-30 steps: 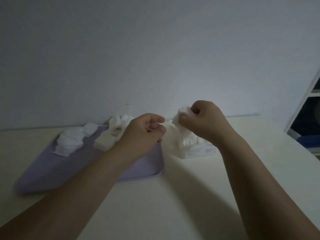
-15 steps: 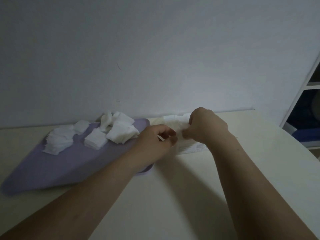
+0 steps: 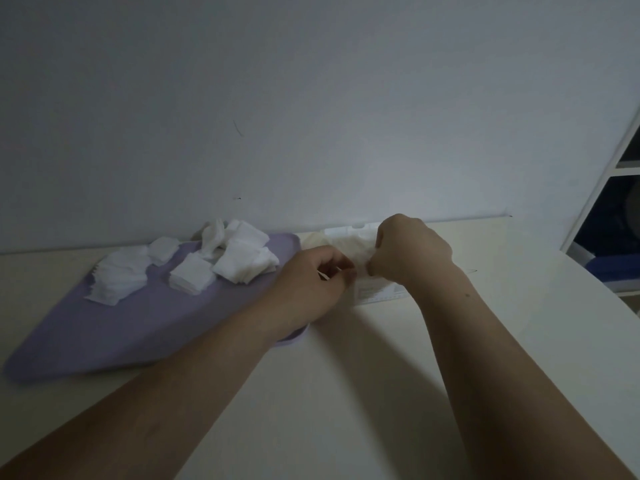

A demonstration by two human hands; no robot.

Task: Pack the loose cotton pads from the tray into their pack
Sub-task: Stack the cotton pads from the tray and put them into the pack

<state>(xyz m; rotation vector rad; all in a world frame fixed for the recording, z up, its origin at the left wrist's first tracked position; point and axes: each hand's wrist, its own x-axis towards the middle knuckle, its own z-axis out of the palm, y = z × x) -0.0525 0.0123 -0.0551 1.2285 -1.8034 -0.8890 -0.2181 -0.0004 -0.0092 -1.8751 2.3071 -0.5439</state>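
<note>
Beside the tray (image 3: 104, 334), left hand (image 3: 311, 289) and right hand (image 3: 412, 251) pinch the pack (image 3: 375, 295), hiding its opening.

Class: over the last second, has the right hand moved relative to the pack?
Yes: the right hand has come down from above the pack onto its top.

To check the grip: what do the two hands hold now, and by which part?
The pack: the left hand and the right hand each pinch its soft top, one at each side.
</note>
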